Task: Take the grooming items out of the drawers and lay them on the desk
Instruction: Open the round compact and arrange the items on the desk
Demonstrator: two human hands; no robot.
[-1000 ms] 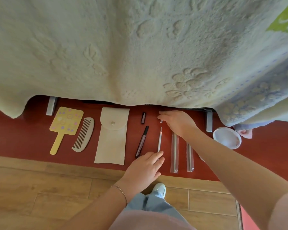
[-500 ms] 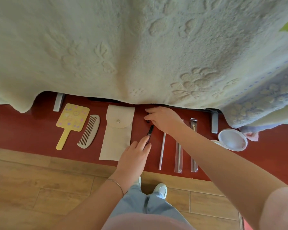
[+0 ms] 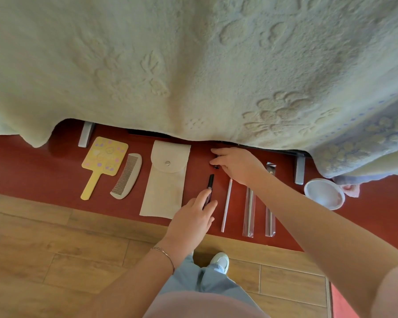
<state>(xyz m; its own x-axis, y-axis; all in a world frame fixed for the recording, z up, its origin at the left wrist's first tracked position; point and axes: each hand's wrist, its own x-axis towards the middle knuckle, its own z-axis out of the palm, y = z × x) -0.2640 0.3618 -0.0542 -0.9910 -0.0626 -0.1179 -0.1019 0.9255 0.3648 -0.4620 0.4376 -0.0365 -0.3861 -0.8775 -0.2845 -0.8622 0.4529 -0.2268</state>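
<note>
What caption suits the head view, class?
Both hands, left hand and right hand, straighten a dark pencil among grooming items on the red desk.

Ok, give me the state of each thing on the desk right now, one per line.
Mirror: flat, untouched.
Comb: flat beside the mirror.
Pouch: flat, flap snapped shut.
Dark pen: flat, left hand fingertips on its near end.
Small cap: under right hand fingertips.
Thin stick: flat, untouched.
Two sleeved tools: flat, side by side.
White dish: upright.
</note>
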